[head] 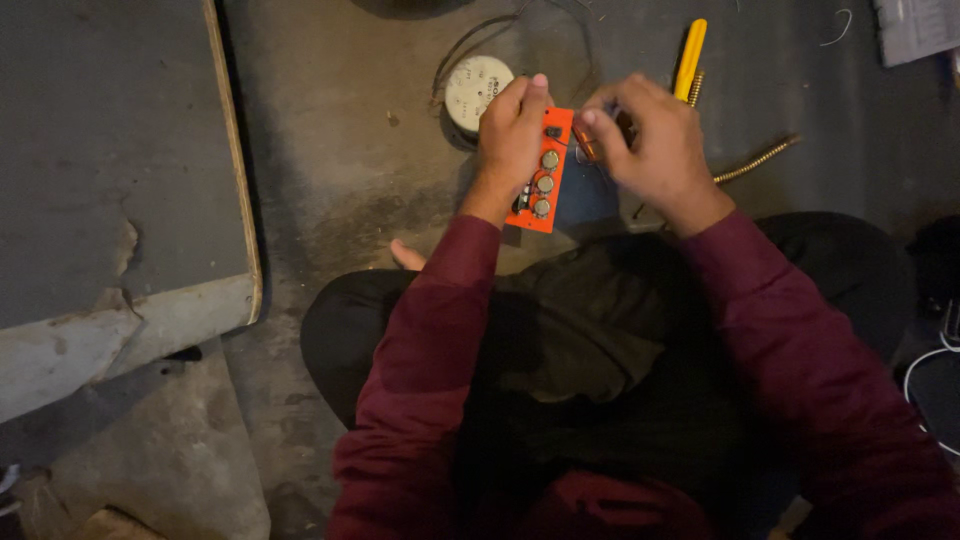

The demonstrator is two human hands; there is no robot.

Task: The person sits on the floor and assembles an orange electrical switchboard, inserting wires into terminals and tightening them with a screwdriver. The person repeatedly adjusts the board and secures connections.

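Orange circuit board (548,172), three round capacitors, in left hand's (510,140) closed grip; right hand (650,140) pinching one small part.

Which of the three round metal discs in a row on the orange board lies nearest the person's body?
The lowest disc in the picture, at the orange board's bottom end. The other two sit higher up, toward the fingertips of the left hand.
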